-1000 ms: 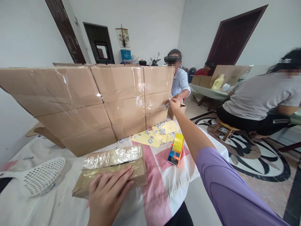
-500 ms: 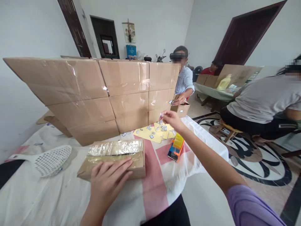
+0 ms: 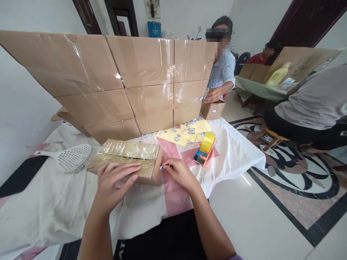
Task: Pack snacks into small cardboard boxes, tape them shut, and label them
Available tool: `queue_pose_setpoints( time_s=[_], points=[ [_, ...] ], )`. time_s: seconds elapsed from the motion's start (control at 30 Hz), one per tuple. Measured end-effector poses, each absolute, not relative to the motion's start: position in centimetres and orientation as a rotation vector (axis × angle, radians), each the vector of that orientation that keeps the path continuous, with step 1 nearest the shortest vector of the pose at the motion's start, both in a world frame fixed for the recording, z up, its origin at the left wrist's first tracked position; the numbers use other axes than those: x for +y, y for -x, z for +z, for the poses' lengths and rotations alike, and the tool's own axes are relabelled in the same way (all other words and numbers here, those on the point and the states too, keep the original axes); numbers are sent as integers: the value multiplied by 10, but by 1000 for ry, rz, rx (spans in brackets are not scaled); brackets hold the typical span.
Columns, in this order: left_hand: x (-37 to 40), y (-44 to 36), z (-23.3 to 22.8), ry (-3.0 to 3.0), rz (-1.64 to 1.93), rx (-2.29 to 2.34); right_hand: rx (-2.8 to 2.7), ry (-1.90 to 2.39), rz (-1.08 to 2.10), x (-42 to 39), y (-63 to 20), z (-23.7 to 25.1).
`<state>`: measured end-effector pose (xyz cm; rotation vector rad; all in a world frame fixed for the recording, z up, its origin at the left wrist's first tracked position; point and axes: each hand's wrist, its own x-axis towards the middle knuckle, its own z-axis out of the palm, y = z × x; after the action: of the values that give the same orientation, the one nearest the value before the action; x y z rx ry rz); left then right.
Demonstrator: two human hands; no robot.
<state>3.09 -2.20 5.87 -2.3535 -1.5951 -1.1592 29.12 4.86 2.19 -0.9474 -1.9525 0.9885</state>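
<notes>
Taped carton, two hands at work on worktop.
Left hand [image 3: 115, 182] flat and unclenched atop the taped carton [image 3: 130, 160]; right hand [image 3: 179, 173] pinching a small sticker [image 3: 162, 167] at the carton's 3 o'clock end; tape dispenser [image 3: 205, 148] at 2 o'clock, slotted scoop [image 3: 72, 157] at 9 o'clock.

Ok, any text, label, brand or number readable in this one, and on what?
None can be read.
Small stickers on the yellow sheets: print too small.
Yellow bottle label: blurred.
White letters on dark clothing at the bottom edge: cut off, unreadable.
</notes>
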Motion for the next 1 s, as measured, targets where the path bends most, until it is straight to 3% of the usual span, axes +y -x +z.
queue_pose_setpoints(
  time_s=[0.47,0.67,1.0],
  points=[
    [-26,-34,59,2344,-1170,-1633,-1651,1219,953,43,-271,3],
    [-22,-40,54,2258,-1221,-1591,-1260,1126,1211,5,-242,-20],
    [-19,-45,50,2194,-1250,-1593,-1330,979,1367,8,-244,-19]
  ],
)
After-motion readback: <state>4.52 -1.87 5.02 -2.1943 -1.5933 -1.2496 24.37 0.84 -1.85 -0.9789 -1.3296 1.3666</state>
